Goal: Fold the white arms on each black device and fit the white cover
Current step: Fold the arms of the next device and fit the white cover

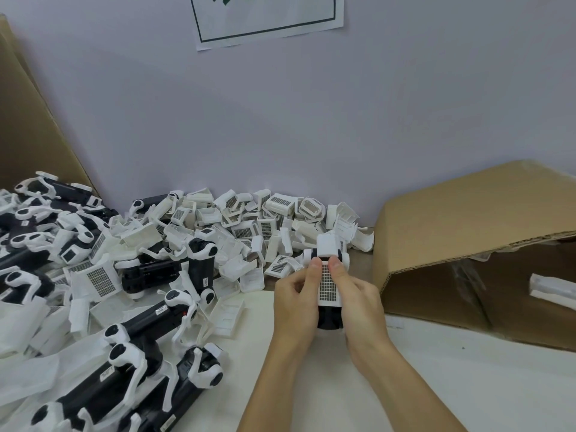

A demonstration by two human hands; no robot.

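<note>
While both hands (327,294) grip it, the device (329,319) (seemingly covered) sits between.

Only two forearms and two hands of the person are seen, coming in from the lower edge of the picture. The left hand (296,294) and the right hand (355,294) are bare: no gloves, no rings, no bracelet and no watch on the wrists. Both forearms are uncovered as far as the picture edge, so no sleeve or cuff is visible. The fingernails on the two thumbs are short and plain, without polish. No other part of the body or clothing is seen in the head view.
</note>
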